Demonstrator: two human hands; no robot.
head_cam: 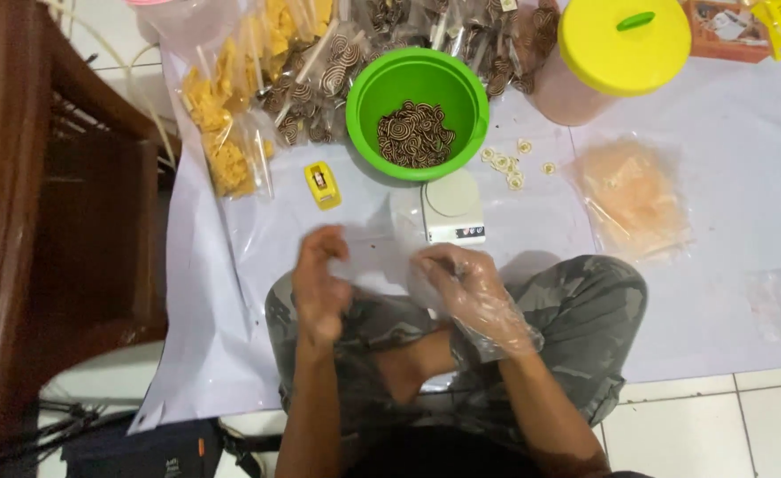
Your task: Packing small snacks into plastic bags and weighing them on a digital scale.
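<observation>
- A pale plastic sheet (718, 292) covers the floor across the middle of the frame, and the person sits cross-legged on it at lower centre in camouflage trousers (585, 301).
- At upper right stands a pink tub with a round yellow lid (624, 42).
- Sealed clear bags of brown spiral snacks and yellow chips (231, 124) line the top left edge; these look finished.
- A round green plastic bowl (368, 106), top centre, holds a layer of spiral snacks, so there is more to pack.
- A small white kitchen scale (452, 208) sits bare just below the bowl.
- The right hand (470, 288), in a thin clear plastic glove, curls its fingers on a clear plastic bag (381, 257), which is hard to make out, at centre frame.
- The bare left hand (319, 283) is half closed, fingertips pinching the bag's other edge; the bag looks empty.
- A small yellow stapler (322, 184) lies left of the scale.
</observation>
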